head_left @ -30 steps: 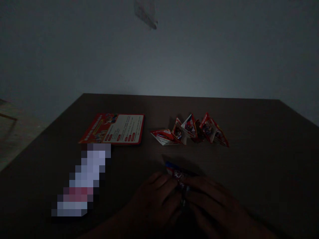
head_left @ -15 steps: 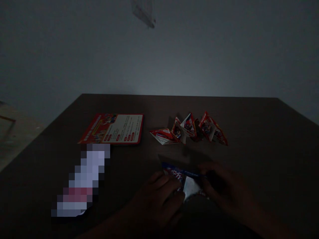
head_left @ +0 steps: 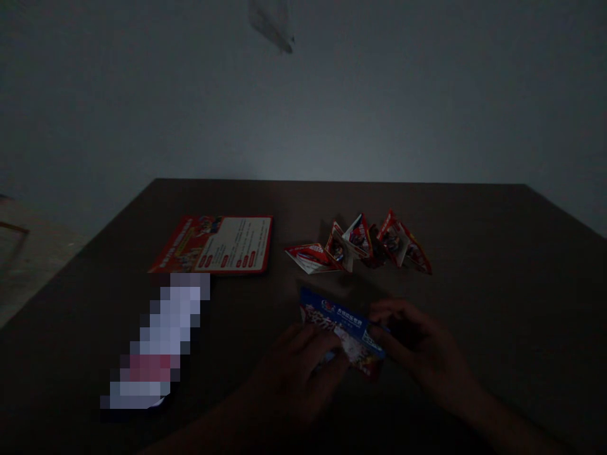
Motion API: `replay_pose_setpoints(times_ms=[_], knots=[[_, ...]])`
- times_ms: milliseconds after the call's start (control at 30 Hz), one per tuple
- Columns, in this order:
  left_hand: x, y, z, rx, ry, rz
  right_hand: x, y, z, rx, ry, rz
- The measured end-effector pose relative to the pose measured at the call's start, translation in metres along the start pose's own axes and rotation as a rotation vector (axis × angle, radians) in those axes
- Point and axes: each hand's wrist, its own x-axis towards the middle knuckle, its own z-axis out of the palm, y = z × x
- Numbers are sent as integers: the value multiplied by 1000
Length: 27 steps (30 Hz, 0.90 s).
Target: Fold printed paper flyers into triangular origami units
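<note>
A printed paper leaflet (head_left: 348,328), blue along its top band with white lettering and red lower down, lies tilted between my hands near the front of the table. My left hand (head_left: 303,366) presses over its left part with bent fingers and grips it. At the right end, my right hand (head_left: 417,351) pinches the edge between thumb and fingers. Part of the leaflet is hidden under my left fingers. Beyond it stand several folded paper pieces (head_left: 310,258), red, white and blue, with pointed corners.
A red card or booklet (head_left: 244,243) with a white text panel lies at the back left. Nearer me is a long pixelated object (head_left: 165,335) that I cannot make out. The dark table (head_left: 450,208) meets a grey wall, where a translucent holder (head_left: 270,25) hangs. The light is dim.
The leaflet's blue lettered band has swung toward me and now covers the pale inner side that showed before. My right hand has kept hold of its right end.
</note>
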Motion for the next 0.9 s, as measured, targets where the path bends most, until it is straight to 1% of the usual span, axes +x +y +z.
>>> replay_pose_setpoints(times_ms=[100,200,333,433,500,633,767,900], knots=[[-1,-1,0,1,20,-1,0,2,1,34,-26,-1],[-2,-3,2,24,41,-6,-2,4,-1,3,-53,-53],[-1,-4,1,48,121,-26,-5,2,-8,-155,-138,-224],[-1,-5,-1,68,128,-51,-9,-1,-13,-275,-231,-378],[-1,-5,-2,76,149,-56,-11,-1,-14,-346,-278,-448],[-3,-7,0,93,217,-51,-12,0,-14,-460,-239,-494],[-4,-7,-1,143,214,-71,-10,-2,-14,-465,-289,-642],[-2,-6,-3,158,221,-65,-8,-5,-13,-527,-273,-654]])
